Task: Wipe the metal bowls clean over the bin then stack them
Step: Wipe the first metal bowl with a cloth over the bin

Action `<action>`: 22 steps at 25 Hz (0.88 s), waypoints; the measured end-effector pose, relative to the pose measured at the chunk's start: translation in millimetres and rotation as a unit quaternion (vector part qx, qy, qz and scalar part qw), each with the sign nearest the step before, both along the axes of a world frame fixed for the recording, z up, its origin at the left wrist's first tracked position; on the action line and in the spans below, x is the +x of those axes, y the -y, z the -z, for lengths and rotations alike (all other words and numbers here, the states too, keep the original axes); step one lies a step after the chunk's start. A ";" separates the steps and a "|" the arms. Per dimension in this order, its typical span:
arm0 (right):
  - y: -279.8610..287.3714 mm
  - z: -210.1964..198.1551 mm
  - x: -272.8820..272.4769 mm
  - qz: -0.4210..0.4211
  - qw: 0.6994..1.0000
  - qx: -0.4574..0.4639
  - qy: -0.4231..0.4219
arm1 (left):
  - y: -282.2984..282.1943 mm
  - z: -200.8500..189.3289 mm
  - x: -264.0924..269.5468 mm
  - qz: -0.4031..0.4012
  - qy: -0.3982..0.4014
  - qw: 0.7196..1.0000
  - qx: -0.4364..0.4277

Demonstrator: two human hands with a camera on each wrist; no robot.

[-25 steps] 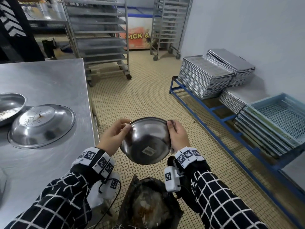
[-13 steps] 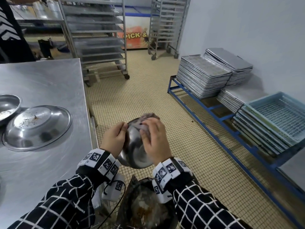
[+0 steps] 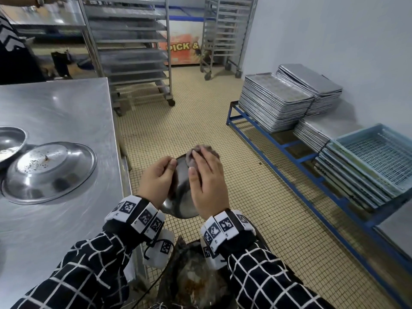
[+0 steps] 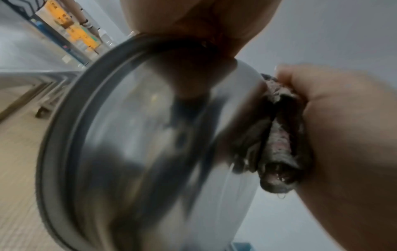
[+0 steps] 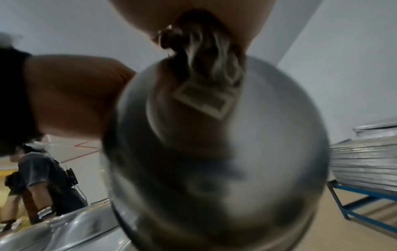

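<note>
Both hands meet at lower centre of the head view. Fingers of the left hand curl round the left rim of a round shiny metal bowl, holding it tilted on edge with its outer side turned toward the person. Over that outer side lies the right hand, fingers extended and pressing a crumpled, wet grey-brown cloth against the bowl's upper part; a drop hangs from the cloth in the left wrist view. Bowl and hands are above a dark bin with brownish waste at the bottom edge of the frame. At left, on the steel counter, lies a wide shallow metal dish speckled with crumbs, its upper left edge overlapping another metal bowl cut by the frame's left edge. Stacked grey baking trays sit on a blue rack at right.
</note>
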State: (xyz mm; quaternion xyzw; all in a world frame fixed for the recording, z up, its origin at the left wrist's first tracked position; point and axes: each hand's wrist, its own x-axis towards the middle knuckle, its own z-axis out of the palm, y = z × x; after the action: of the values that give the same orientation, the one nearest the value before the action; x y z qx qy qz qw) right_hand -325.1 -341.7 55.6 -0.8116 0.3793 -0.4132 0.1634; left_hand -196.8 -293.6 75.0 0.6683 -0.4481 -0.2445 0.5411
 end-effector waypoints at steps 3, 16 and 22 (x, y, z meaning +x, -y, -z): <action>13.4 -2.7 -2.7 0.053 0.996 0.059 0.044 | -0.7 -2.7 -2.5 0.011 -0.015 1.000 -0.008; 32.1 -6.2 -68.5 0.050 0.948 0.300 0.094 | -13.8 23.0 21.3 0.117 -0.061 0.991 0.023; 44.9 -19.5 -48.4 -0.109 0.982 0.081 -0.130 | -11.2 8.6 -13.1 0.147 0.048 0.984 0.094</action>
State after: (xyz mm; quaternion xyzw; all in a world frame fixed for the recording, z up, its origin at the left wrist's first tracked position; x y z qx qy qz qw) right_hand -373.5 -386.6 75.1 -0.8790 0.3389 -0.2517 0.2215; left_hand -210.0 -282.3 66.3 0.6541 -0.5418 -0.3298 0.4121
